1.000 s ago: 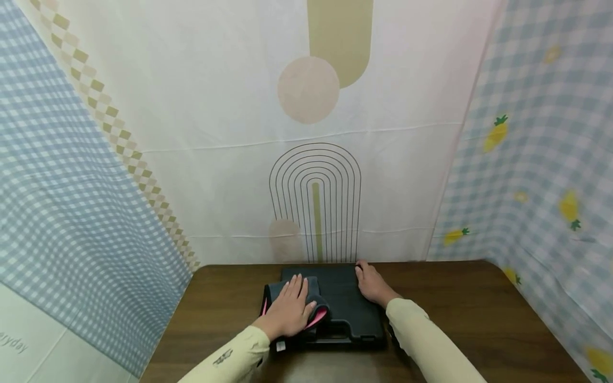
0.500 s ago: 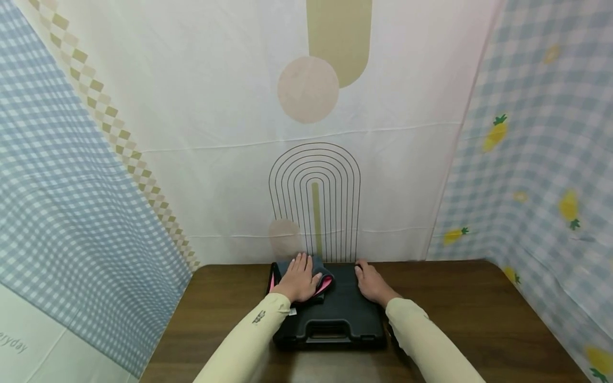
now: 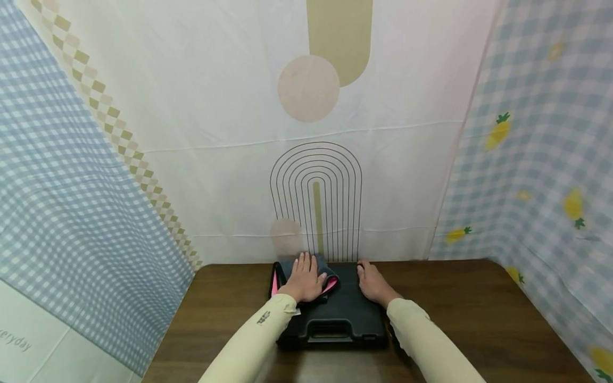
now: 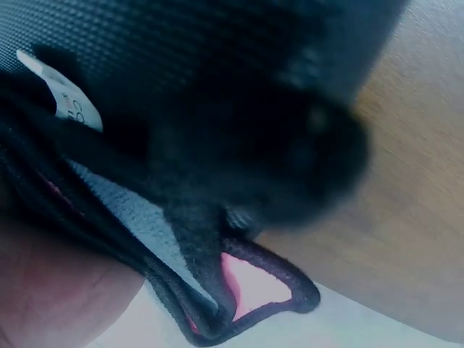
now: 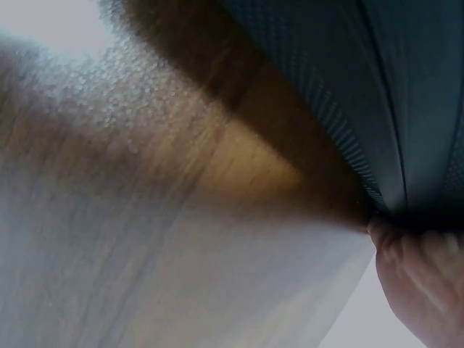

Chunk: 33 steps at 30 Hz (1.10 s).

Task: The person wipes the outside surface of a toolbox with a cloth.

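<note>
A black plastic carrying case (image 3: 345,306) lies on the table with its handle toward me. On its far left part is a folded grey cloth (image 3: 330,271) with black edging and pink inside. My left hand (image 3: 305,279) rests on the cloth with its fingers straight, pointing toward the wall. The left wrist view shows the cloth's folded black edge (image 4: 188,290) and a white label (image 4: 69,94) beside the textured case lid. My right hand (image 3: 372,282) holds the case at its far right corner; in the right wrist view the fingers (image 5: 417,279) meet the case's side (image 5: 370,109).
The brown wooden table (image 3: 450,319) reaches back to a pale patterned curtain (image 3: 230,186). Checked cloth hangs on the left (image 3: 96,213) and right (image 3: 522,159). Wood shows on both sides of the case.
My left hand slid away from me across the lid with the cloth, from near the handle to the far edge, then stayed there. My right hand kept its place at the corner.
</note>
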### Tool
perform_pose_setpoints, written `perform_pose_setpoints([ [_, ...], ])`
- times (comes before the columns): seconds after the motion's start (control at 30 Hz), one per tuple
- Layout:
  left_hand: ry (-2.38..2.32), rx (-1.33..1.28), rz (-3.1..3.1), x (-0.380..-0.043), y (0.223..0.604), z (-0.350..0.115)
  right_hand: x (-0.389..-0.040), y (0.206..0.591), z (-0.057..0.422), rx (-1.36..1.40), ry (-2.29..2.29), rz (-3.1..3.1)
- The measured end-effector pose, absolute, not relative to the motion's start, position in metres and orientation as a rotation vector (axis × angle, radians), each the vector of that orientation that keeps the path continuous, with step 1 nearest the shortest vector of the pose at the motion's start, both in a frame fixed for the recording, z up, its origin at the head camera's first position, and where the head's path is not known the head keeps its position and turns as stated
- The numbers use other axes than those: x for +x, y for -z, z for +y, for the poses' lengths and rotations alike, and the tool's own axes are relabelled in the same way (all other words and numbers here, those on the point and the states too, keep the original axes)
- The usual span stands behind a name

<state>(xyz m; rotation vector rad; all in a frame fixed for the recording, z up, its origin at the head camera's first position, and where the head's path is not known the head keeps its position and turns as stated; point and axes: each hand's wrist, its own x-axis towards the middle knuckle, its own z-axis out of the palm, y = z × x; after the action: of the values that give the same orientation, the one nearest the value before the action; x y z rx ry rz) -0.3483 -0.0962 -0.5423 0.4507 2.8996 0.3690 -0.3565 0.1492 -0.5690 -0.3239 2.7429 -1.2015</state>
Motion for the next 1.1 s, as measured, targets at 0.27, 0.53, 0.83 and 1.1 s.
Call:
perform_pose_setpoints([
  [0.27, -0.387, 0.503, 2.886, -0.345, 0.544, -0.069, -0.357, 0.573, 0.148, -0.299, 1.206, 2.797],
  [0.53, -0.299, 0.581, 2.898, -0.344, 0.546, -0.031, -0.358, 0.576, 0.15, -0.346, 1.161, 2.835],
  [0.83, -0.279, 0.583, 2.878, -0.344, 0.546, -0.028, -0.354, 0.568, 0.149, -0.361, 1.175, 2.836],
  [1.1, -0.226, 0.649, 2.87, -0.324, 0.543, -0.025, -0.357, 0.57, 0.152, -0.377, 1.194, 2.823],
])
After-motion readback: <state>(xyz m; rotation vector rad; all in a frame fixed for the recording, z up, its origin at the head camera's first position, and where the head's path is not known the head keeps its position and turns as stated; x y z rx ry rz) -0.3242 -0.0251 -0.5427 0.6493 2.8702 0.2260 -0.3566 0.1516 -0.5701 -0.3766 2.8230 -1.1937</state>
